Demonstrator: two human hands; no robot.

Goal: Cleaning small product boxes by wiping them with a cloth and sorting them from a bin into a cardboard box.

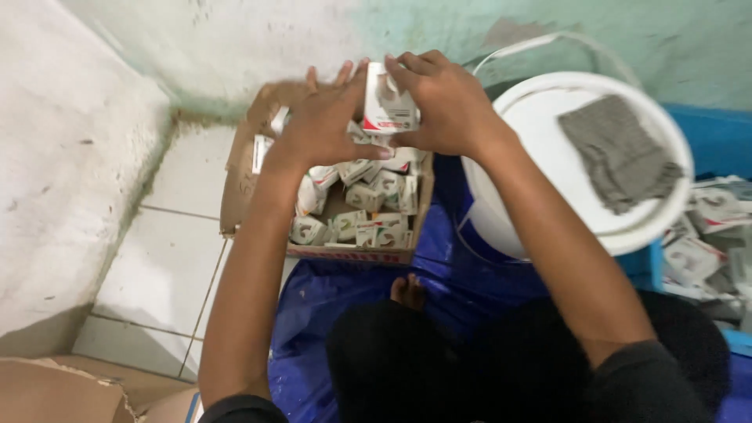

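a small white-and-red box [386,102] is held at the upper centre of the frame, the right hand [446,102] closed round its right side in a firm grip, the left hand [325,121] pressed flat against its left. just below, a cardboard carton [352,252] is seen filled with many like boxes [368,207]. at the right, a white bucket [501,211] is topped by a lid bearing a grey cloth [619,153]. further boxes are piled in a blue tray [709,133] at the far right.
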